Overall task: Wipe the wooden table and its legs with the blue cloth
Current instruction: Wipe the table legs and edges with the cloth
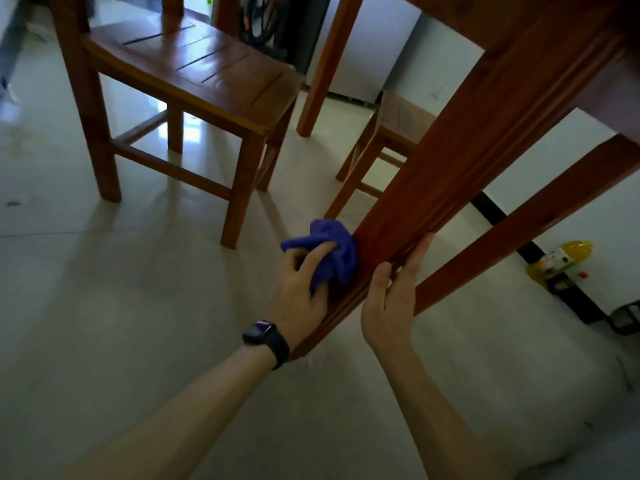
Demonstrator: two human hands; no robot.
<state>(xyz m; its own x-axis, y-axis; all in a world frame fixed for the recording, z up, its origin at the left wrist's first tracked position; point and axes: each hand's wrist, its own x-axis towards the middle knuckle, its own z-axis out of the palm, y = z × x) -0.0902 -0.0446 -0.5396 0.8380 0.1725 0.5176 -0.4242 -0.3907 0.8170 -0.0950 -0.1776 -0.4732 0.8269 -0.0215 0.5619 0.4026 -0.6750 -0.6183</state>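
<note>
The blue cloth [334, 249], a crumpled violet-blue bunch, sits low on 1 reddish, grooved table leg [450, 161]. The left hand [301, 289] grips it with curled fingers and presses it to the leg's left face. The right hand [391, 299] rests straight-fingered along the opposite edge.

A: Setting?

B: Home, dining area by the look of it.

A: Basis?

B: Reddish wooden table [467, 140] viewed from low down, legs with moulded edges. Matching slatted wooden chair [194, 64] close by, second wooden chair [401, 112] beyond the leg. Glossy pale floor tiles [104, 306], white wall [571, 188] with black skirting [491, 213].

A: Anything domestic besides furniture?

B: Yellow oil bottle [561, 259] on the floor against the skirting. White appliance cabinet [367, 46] at the back, type not resolvable. Dark cables [258, 15] near it, blurred.
</note>
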